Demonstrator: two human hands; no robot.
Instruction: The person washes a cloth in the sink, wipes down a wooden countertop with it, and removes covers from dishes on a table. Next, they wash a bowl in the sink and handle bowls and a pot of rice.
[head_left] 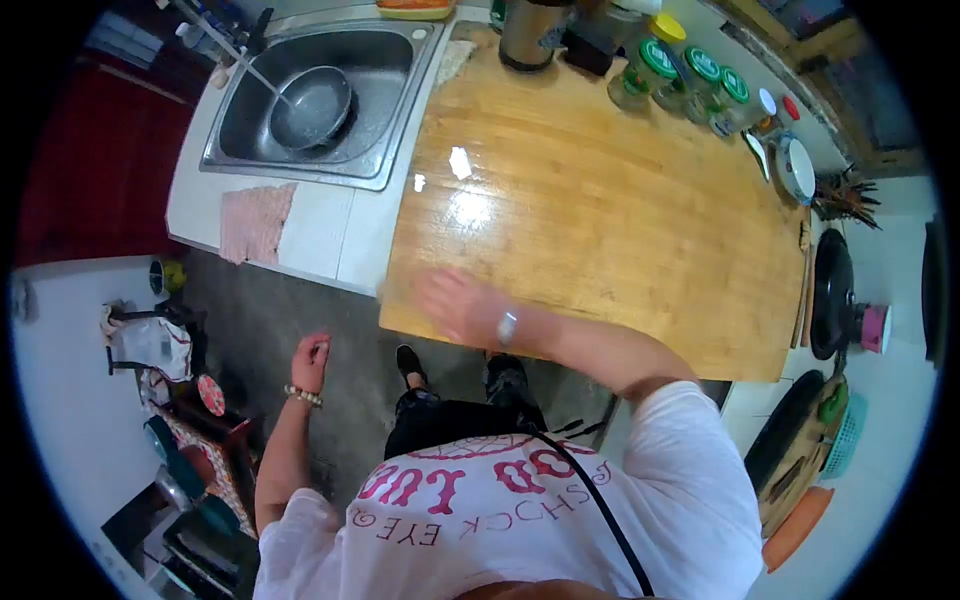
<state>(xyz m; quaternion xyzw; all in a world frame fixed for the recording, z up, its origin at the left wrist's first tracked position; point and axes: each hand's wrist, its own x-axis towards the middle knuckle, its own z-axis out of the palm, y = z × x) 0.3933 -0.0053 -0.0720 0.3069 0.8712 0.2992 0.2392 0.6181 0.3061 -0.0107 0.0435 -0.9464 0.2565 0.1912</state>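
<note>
Because the right hand point(455, 300) lies low at the near left corner of the wooden board point(600, 220), it would probably do best with the palm flat, the pressure light and even, and the path along the grain, which seems to run side to side. Care is wise at the near edge, where a hand could slip off; the bright glare point(470, 208) farther in suggests a damp or glossy surface, so a slower pass there may give more control. The wooden board lies just right of the sink point(405, 110), with green-lidded jars point(655, 62) along its far side.

The right arm point(600, 350) reaches across in front of the body, a silver band point(507, 326) at its wrist. Blur smears the right fingers, which look outstretched, though I cannot tell whether they hold anything. The left hand point(312, 352) hangs over the floor point(300, 300), well apart from the board, its fingers curled inward around nothing that I can see, with a beaded bracelet point(303, 395) around the wrist
</note>
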